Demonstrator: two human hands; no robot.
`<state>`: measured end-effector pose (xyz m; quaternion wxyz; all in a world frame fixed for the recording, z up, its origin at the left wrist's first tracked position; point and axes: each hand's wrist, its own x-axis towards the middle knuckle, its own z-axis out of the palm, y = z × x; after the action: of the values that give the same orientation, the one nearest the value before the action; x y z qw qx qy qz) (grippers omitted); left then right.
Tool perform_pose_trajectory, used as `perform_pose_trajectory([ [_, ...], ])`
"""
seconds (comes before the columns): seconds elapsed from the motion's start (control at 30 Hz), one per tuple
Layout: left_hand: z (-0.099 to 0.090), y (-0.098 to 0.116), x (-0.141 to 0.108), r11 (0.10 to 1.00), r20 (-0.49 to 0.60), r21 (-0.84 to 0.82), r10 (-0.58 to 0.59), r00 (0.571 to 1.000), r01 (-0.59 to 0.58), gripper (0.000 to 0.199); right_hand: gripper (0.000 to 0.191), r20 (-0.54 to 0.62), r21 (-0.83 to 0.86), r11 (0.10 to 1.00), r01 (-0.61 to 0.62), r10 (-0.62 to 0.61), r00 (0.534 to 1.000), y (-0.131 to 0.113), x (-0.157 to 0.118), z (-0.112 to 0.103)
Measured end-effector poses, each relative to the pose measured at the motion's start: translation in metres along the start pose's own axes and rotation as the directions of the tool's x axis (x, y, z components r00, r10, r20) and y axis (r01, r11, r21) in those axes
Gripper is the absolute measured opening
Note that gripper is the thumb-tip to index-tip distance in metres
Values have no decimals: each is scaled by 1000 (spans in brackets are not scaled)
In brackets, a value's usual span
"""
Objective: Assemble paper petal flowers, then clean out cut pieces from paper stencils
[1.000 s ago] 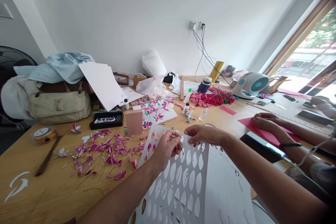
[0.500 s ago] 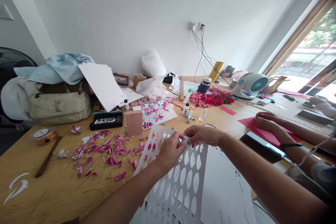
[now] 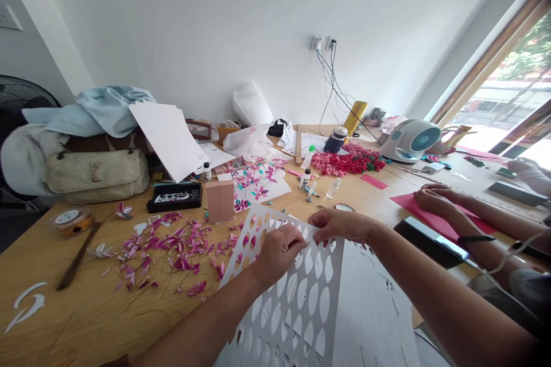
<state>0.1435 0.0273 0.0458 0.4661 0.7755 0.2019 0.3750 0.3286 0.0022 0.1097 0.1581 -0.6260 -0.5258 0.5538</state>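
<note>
A white sheet with rows of leaf-shaped cut-outs is held up in front of me by its upper part. My left hand is closed at the sheet's upper middle, thumb and fingers pinched together. Close to its right, my right hand grips the top edge near the right corner, with the fingers curled over it. Whether a loose piece sits in either pinch is hidden. Another white sheet with thin dark marks lies behind and to the right.
Pink petals are scattered on the table at left, beside a dark flat stick. A pinkish block and small bottles stand beyond the sheet. Another person's hands rest on red paper at right.
My right hand has shifted slightly right and down along the sheet's top edge, away from my left hand. The gap between my hands has widened a little, and the sheet has tilted slightly.
</note>
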Motion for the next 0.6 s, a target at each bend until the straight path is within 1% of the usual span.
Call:
perform_pose_trajectory([
  [0.1, -1, 1, -4, 995, -16, -62, 74, 997, -75, 18, 9, 1, -10, 1000, -3, 3, 1000, 1, 3, -1],
  [0.17, -3, 4, -5, 990, -48, -110, 81, 996, -86, 18, 9, -6, -14, 1000, -13, 13, 1000, 2, 5, -1],
  [0.2, -4, 6, -5, 988, -67, -138, 65, 996, -74, 17, 9, -12, -15, 1000, -17, 17, 1000, 2, 5, 0],
  [0.23, -4, 9, -4, 984, -86, -173, 32, 996, -46, 17, 9, -20, -14, 1000, -19, 18, 1000, 2, 5, 0],
  [0.3, -6, 13, -1, 956, -94, -285, -99, 991, 69, 15, 10, -34, -3, 1000, -14, 14, 999, 1, 3, 0],
  [0.33, -6, 15, 0, 919, -65, -366, -187, 980, 151, 15, 10, -39, 5, 1000, -10, 10, 999, 1, 1, 0],
  [0.37, -6, 16, 2, 863, -16, -448, -270, 963, 234, 14, 11, -42, 14, 1000, -5, 6, 999, 0, 0, 0],
  [0.43, -5, 17, 4, 731, 107, -576, -378, 920, 367, 13, 14, -36, 32, 999, -1, 2, 999, -2, -3, 0],
  [0.5, -4, 18, 5, 636, 192, -641, -411, 891, 431, 12, 15, -25, 46, 999, 3, -2, 1000, -4, -5, 0],
  [0.53, -3, 18, 6, 612, 214, -654, -415, 884, 445, 12, 15, -20, 51, 999, 6, -5, 1000, -4, -6, 0],
  [0.6, -1, 18, 7, 599, 235, -653, -420, 876, 463, 12, 15, -13, 63, 998, 16, -15, 1000, -5, -6, 0],
])
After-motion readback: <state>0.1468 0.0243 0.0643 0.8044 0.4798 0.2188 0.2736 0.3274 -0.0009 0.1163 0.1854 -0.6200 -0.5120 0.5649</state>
